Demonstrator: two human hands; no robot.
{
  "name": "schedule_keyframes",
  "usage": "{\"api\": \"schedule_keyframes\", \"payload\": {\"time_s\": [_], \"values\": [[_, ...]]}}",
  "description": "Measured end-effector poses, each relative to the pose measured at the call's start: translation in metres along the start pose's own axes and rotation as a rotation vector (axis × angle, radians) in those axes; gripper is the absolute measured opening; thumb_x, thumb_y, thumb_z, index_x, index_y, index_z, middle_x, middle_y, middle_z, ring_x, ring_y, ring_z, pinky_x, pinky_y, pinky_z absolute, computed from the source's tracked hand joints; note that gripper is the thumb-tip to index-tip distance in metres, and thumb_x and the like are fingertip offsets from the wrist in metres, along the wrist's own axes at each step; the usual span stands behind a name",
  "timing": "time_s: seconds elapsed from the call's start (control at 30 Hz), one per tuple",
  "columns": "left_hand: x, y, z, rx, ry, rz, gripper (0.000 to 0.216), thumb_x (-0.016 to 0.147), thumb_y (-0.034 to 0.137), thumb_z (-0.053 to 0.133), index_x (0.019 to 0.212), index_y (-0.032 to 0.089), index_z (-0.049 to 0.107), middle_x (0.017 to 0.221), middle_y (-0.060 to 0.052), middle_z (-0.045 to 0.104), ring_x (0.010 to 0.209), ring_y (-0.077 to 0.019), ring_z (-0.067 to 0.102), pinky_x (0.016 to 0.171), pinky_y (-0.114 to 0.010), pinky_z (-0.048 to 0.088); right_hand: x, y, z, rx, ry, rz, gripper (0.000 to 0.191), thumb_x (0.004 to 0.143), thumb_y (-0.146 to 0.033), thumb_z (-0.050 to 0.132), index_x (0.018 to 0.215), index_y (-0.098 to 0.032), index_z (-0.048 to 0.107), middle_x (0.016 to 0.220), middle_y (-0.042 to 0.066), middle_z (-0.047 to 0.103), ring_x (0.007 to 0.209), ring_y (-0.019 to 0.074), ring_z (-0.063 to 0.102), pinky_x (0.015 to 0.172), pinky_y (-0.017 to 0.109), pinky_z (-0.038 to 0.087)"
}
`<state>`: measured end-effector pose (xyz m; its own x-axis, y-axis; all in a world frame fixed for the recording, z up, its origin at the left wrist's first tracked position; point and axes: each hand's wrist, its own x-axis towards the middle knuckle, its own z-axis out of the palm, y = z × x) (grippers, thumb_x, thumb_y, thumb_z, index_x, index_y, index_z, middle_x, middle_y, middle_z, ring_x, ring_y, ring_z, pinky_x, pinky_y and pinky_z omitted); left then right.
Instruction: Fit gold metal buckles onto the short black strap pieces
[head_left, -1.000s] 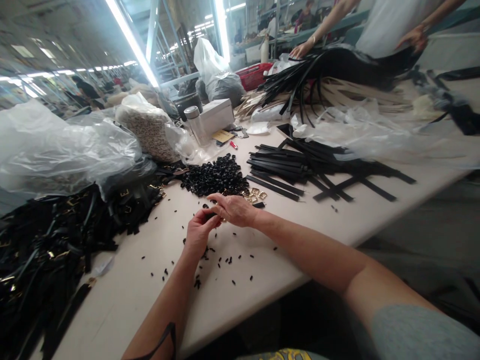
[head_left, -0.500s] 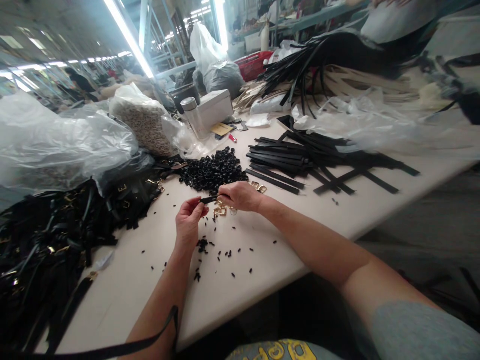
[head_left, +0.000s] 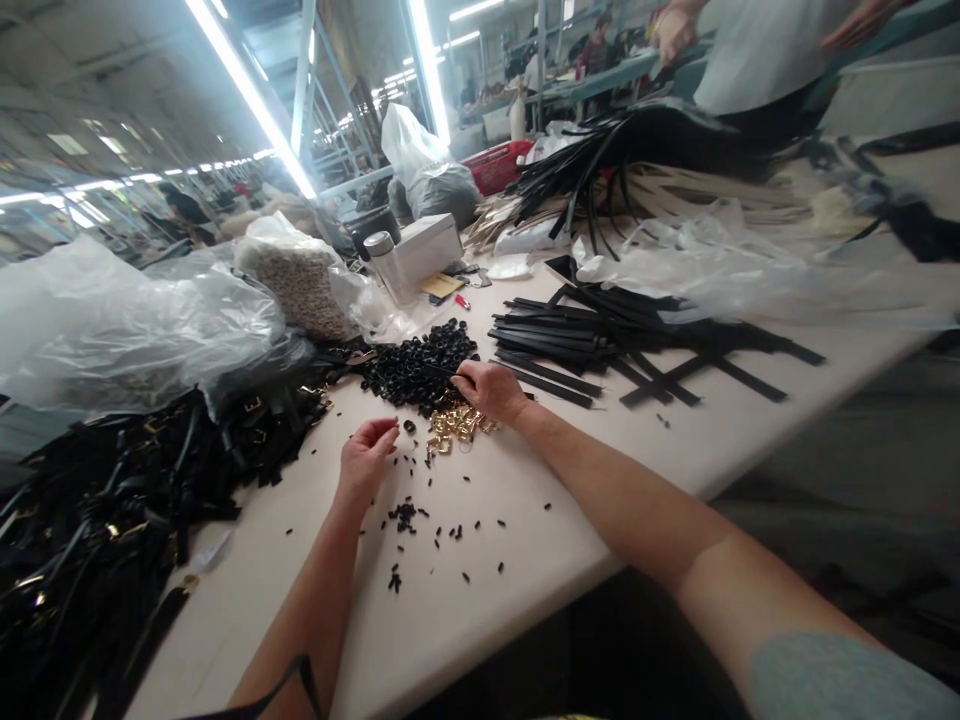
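Observation:
My right hand [head_left: 491, 392] is closed over the near edge of a pile of small black loops [head_left: 420, 362]. A dark, narrow strap end seems to stick out from its fingertips, and a bit of black shows behind the hand; most of it is hidden. Gold buckles [head_left: 454, 428] lie just below that hand. To the left, my left hand [head_left: 367, 458] hovers low over the table with thumb and fingers drawn together; whether anything is between them is unclear. A single black loop [head_left: 409, 426] is close to its fingertips. Tiny black pieces [head_left: 405, 516] are scattered nearer me.
Black straps with gold buckles [head_left: 150, 480] heap up at left, beside plastic bags [head_left: 135, 330]. Flat black strips [head_left: 551, 335] lie at right. A bottle [head_left: 388, 268], a white box [head_left: 431, 248] and a red item [head_left: 463, 301] stand behind. A co-worker [head_left: 772, 50] is across the table.
My hands have parted: the left has drawn back from the black strap both were at, while the right moved slightly away. More gold buckles show now. The view has tilted up a little.

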<state>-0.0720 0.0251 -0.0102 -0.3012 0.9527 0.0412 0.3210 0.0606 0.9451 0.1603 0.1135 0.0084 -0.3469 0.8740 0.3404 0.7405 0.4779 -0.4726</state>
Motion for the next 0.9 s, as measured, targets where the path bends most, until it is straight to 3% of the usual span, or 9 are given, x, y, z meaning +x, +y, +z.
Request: {"api": "schedule_keyframes", "payload": {"time_s": [0.23,0.4,0.63,0.77,0.9], "values": [[0.03,0.012,0.021,0.553,-0.166,0.397,0.017,0.079,0.029,0.06,0.09,0.023,0.071,0.089,-0.004,0.069,0.077,-0.0189,0.063,0.072,-0.032,0.05,0.002,0.006,0.002,-0.002,0.004,0.024,0.027,0.094,-0.038,0.046,0.091,-0.02,0.065,0.088,0.006,0.071,0.079,0.0163,0.062,0.066,0.026,0.034],[0.04,0.02,0.036,0.897,-0.241,0.688,0.026,0.076,0.011,0.06,0.097,0.023,0.07,0.097,-0.006,0.067,0.089,-0.0235,0.06,0.083,-0.036,0.047,0.001,0.007,0.006,-0.007,0.011,0.002,0.028,0.094,-0.04,0.045,0.091,-0.021,0.065,0.088,0.005,0.071,0.077,0.0163,0.062,0.064,0.026,0.033],[0.039,0.033,0.025,0.997,-0.25,0.778,0.014,0.081,0.018,0.061,0.09,0.022,0.072,0.096,-0.008,0.066,0.089,-0.0249,0.059,0.085,-0.039,0.047,0.001,0.007,0.007,0.005,-0.018,-0.005,0.03,0.094,-0.041,0.044,0.092,-0.021,0.065,0.09,0.005,0.071,0.078,0.0162,0.062,0.064,0.026,0.033],[0.024,0.036,0.046,0.809,-0.33,0.743,0.017,0.086,0.032,0.059,0.096,0.024,0.07,0.099,-0.006,0.065,0.091,-0.0216,0.059,0.087,-0.038,0.047,0.001,0.008,0.008,0.01,-0.035,-0.002,0.031,0.094,-0.042,0.043,0.095,-0.021,0.065,0.09,0.005,0.071,0.079,0.0165,0.061,0.065,0.025,0.033],[0.007,0.03,0.076,0.724,-0.351,0.71,0.036,0.082,0.038,0.064,0.116,0.027,0.063,0.125,-0.007,0.054,0.11,-0.0242,0.054,0.095,-0.038,0.045,0.0,0.008,0.008,0.0,-0.031,0.009,0.031,0.094,-0.042,0.043,0.096,-0.02,0.066,0.09,0.006,0.071,0.079,0.0165,0.062,0.067,0.025,0.034]]}}
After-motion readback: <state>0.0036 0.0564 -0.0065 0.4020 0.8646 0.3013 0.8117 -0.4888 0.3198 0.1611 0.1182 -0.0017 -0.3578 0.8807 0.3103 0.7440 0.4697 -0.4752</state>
